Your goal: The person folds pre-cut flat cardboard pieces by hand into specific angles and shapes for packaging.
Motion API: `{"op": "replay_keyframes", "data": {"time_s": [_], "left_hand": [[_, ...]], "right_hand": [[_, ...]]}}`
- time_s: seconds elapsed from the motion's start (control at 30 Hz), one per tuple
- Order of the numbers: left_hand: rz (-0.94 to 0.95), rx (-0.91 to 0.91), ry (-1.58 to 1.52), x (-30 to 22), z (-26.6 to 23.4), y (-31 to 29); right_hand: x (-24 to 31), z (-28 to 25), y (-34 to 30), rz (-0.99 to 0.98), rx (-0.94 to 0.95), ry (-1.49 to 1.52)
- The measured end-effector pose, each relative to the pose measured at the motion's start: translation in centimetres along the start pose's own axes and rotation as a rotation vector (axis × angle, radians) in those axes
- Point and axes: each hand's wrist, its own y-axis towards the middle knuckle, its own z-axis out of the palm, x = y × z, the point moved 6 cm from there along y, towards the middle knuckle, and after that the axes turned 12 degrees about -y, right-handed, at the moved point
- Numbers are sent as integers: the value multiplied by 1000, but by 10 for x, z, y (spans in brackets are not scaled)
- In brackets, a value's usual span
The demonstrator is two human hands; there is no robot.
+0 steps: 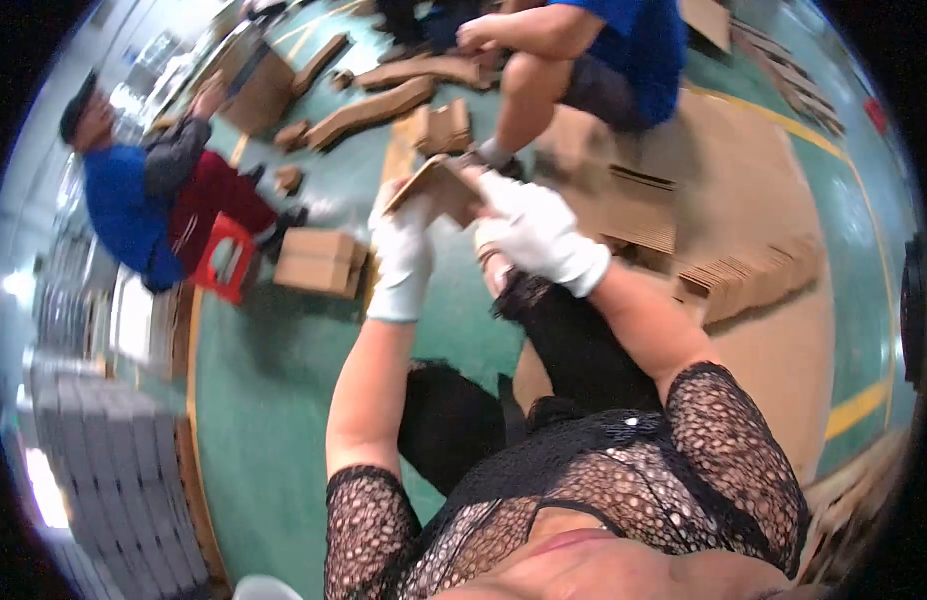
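left hand (402, 262) | right hand (537, 232) | fingers apparently clasp cardboard piece (436, 187) between them

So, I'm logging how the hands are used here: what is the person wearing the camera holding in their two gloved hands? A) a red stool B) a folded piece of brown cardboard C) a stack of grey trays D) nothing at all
B: the left hand and right hand, both in white gloves, grip a folded brown cardboard piece held up over the green floor.
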Motion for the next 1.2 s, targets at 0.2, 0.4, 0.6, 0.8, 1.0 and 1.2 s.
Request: {"op": "replay_keyframes", "data": {"time_s": [0.2,0.4,0.6,0.8,1.0,1.2], "left_hand": [[-219,-84,-112,4,16,-10],[-363,-20,-298,18,20,-6],[-567,218,-271,42,38,-20],[-684,315,1,59,4,-26],[-748,357,103,64,19,-30],[-756,383,82,63,27,-37]], "right_hand": [[-1,-1,0,7,-50,-186],[-13,-12,-2,32,34,-401],[-88,-13,-30,260,3,-438],[-179,-5,-159,583,202,-453],[-209,-28,-328,859,341,-577],[-230,-43,-340,1000,300,-765]]}}
